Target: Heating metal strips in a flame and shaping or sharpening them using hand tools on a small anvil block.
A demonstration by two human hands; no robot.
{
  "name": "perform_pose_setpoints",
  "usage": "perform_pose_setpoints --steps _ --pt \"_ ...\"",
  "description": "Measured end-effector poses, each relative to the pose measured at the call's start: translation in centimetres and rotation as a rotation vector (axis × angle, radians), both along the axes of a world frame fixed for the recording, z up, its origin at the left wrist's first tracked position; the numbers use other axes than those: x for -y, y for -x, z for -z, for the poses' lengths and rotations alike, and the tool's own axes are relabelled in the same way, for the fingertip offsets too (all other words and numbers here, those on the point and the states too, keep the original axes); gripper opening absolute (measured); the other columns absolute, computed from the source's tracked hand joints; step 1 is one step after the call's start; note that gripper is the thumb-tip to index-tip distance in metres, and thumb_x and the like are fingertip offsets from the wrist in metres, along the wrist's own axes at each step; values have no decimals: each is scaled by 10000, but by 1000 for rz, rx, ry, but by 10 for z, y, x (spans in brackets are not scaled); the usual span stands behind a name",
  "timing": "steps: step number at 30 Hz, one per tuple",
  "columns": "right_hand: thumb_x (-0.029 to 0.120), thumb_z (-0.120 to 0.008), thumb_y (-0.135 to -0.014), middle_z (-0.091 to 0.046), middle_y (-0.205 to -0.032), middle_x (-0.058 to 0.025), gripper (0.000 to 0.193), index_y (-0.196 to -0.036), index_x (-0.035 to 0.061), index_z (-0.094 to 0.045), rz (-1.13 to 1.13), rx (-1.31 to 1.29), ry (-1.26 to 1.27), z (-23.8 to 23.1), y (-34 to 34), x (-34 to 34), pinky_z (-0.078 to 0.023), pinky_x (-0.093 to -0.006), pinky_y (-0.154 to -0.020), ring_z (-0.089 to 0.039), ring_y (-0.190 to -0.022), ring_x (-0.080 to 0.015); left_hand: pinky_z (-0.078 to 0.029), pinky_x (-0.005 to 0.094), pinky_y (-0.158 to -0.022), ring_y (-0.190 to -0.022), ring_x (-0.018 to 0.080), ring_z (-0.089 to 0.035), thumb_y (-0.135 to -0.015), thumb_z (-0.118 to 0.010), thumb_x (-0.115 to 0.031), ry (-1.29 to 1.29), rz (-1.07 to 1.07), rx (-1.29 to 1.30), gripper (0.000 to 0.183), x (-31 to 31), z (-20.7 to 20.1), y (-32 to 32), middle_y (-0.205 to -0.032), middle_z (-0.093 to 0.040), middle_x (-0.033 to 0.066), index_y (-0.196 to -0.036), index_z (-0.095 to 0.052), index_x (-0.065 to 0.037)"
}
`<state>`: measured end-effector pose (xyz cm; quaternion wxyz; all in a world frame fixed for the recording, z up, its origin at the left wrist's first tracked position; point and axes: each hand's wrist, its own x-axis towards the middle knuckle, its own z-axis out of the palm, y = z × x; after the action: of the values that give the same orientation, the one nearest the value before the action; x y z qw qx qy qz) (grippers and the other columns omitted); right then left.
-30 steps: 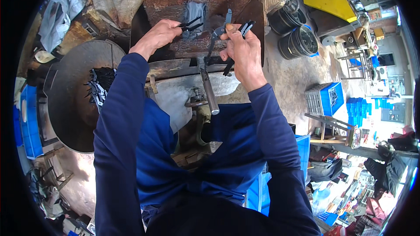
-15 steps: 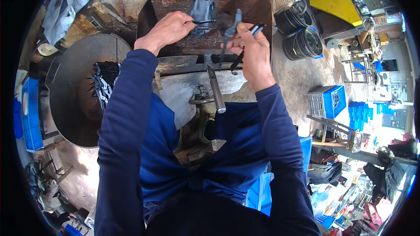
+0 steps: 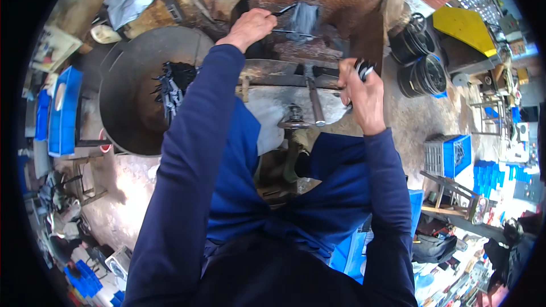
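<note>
My left hand (image 3: 253,25) is closed around a thin dark two-pronged metal piece (image 3: 290,32). Its prongs reach to the streaked grey-blue patch (image 3: 304,19) in front of the brown backing; whether that patch is a turning wheel I cannot make out. Lower and to the right, my right hand (image 3: 364,94) is wrapped round a black-and-silver bundle of metal pieces (image 3: 364,69). A dark bar-like piece (image 3: 326,71) runs from its fingers to the top of an upright metal rod (image 3: 315,102). The exact kind of these pieces is too blurred to tell.
At left stands a large round metal pan (image 3: 128,108) with a pile of black and silver pieces (image 3: 173,88). Black buckets (image 3: 424,77) stand at right, near a yellow panel (image 3: 463,31). A crate (image 3: 446,156) and a wooden stool (image 3: 449,196) are farther down.
The whole view has shifted, so the scene sits farther right. My right hand has come nearer to me, beside the metal rod. My left hand has drawn slightly left from the grey-blue patch.
</note>
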<state>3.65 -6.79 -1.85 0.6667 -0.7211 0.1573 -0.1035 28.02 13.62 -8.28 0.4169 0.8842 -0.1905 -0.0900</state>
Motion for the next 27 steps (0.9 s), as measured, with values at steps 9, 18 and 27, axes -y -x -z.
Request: perform_pose_setpoints --steps 9,18,27 --pt "-98 -705 -775 -645 -1297 -144 407 -1166 10 -666 -535 226 777 19 33 -16 -493 -376 -1011 -608 -1236 -324 -522 397 -845 -857 309 -701 -910 -544 -396 -9 -91 10 387 2 -12 14 -917 -725 153 -1000 -724 -66" --pt "6 -678 -914 -651 -1282 -93 311 -1223 9 -644 -168 225 147 13 -16 -21 -558 -230 -603 -647 -937 -123 -503 468 -990 -1100 435 -632 -934 -516 -365 168 -362 132 366 25 -28 21 -1167 -656 265 -1092 -729 -114" --pt "178 -738 -940 -682 -951 3 259 -1134 18 -675 31 292 233 -34 -135 -9 -506 -223 -505 -506 -620 -30 -501 487 -971 -1108 413 -619 -927 -583 -297 363 -446 162 328 35 -42 28 -1157 -650 243 -1108 -725 -64"
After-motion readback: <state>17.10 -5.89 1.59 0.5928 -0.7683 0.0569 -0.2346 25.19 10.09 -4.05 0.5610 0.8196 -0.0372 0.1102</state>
